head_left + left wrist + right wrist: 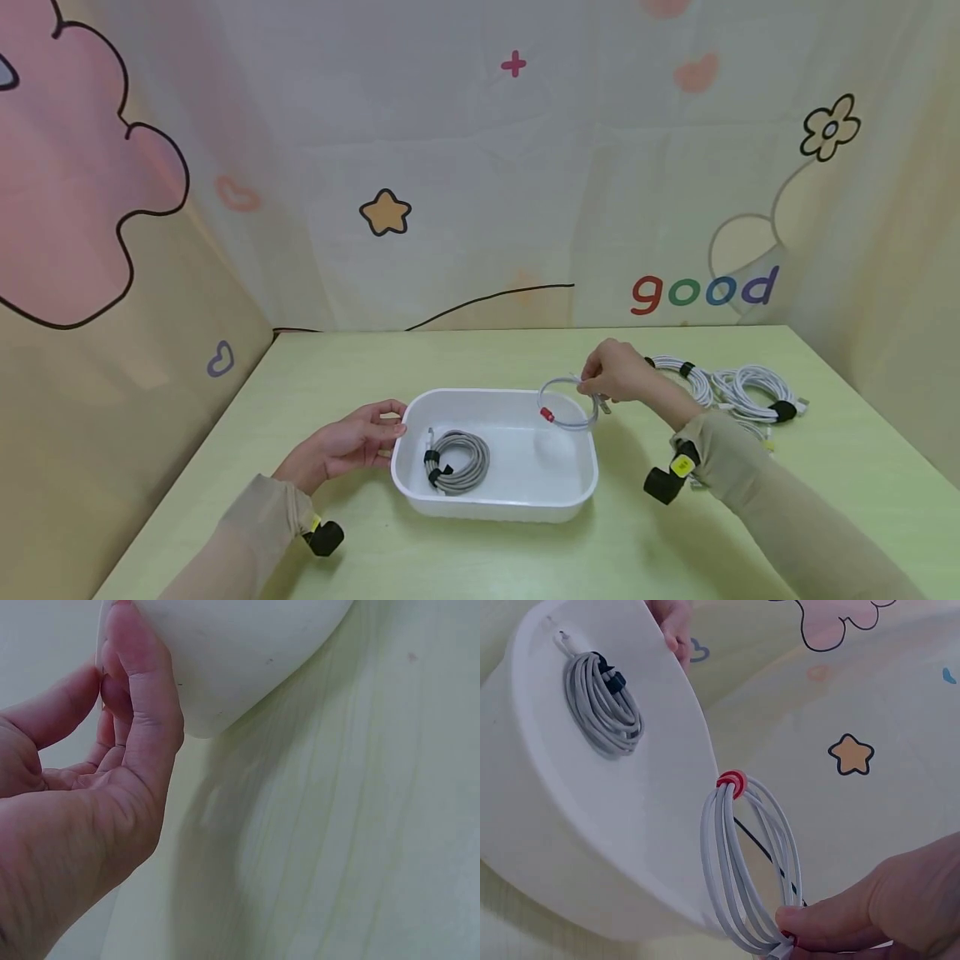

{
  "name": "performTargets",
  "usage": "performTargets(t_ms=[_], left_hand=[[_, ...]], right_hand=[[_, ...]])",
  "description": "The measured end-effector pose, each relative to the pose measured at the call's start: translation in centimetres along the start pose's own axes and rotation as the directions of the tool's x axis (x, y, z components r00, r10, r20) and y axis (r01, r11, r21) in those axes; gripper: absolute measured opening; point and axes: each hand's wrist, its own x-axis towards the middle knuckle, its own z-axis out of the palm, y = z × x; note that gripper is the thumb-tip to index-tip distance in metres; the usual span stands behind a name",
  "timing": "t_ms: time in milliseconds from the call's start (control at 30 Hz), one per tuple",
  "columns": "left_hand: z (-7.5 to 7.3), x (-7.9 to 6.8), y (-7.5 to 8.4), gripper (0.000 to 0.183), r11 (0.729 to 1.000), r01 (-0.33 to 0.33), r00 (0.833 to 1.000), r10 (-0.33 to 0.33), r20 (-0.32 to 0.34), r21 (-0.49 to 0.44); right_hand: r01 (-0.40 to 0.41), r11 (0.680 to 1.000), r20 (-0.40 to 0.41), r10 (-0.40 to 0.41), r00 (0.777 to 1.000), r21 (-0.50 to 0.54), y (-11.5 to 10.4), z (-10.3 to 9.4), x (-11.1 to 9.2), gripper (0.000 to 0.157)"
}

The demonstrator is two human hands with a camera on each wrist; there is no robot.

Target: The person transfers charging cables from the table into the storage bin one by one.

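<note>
A white plastic tub (525, 492) sits on the table, and a grey coiled cable (467, 463) with black ties lies in its left half. My left hand (365, 437) grips the tub's left end at the rim; the left wrist view shows its fingers (146, 682) against the tub wall (225, 660). Over the tub's far right corner, my right hand (617, 372) pinches a white coiled cable (567, 425) between thumb and fingers. Red ties bind this loop, one (732, 782) showing plainly in the right wrist view.
To the right, several more white coiled cables (753, 392) with black ties lie on the light green table (337, 358), partly behind my right forearm. A printed curtain (465, 167) stands along the table's back and sides.
</note>
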Motion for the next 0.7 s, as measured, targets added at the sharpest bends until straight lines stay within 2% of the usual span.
performTargets(t_ms=[400, 700], left_hand=[[0.0, 0.0, 0.0, 0.018, 1.0, 0.002, 1.0, -0.002, 0.001, -0.005], [-0.1, 0.0, -0.1, 0.019, 1.0, -0.002, 1.0, 0.002, -0.003, 0.0]], right_hand=[[0.073, 0.995, 0.019, -0.072, 0.997, -0.067, -3.3, 2.4, 0.8, 0.009], [0.072, 0.994, 0.039, -0.069, 0.997, -0.083, -4.3, 3.7, 0.7, 0.008]])
